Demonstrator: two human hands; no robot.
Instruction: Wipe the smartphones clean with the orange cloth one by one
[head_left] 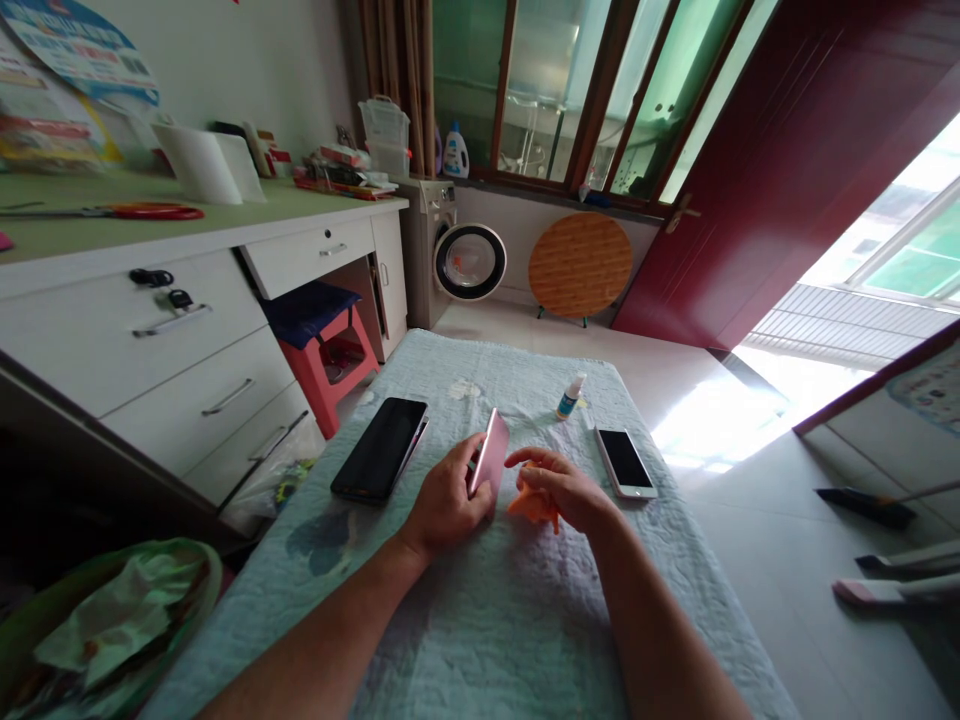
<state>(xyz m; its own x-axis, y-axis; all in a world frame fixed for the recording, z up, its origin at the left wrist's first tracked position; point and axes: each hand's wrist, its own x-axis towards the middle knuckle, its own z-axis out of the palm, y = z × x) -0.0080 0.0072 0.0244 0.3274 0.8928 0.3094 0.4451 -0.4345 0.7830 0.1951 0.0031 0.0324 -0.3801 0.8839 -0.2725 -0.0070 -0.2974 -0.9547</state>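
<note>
My left hand (454,497) is closed round a pink phone (490,457), which it holds tilted on edge above the cloth-covered table (465,640). Close to the phone's right side, my right hand (562,487) has its fingers curled over an orange cloth (537,506), part of which hangs below them. A large black phone or tablet (381,448) lies to the left, with another thin item partly hidden under its right edge. Over on the right lie a white phone (625,463) with a dark screen and, farther back, a small spray bottle (571,397) standing upright.
A green bin (214,575) with rubbish stands at lower left. Along the left runs a drawer desk (225,245) with a pink stool (330,375) under it. Behind are a washing machine (424,250) with its door swung out and a round wooden tabletop (581,265).
</note>
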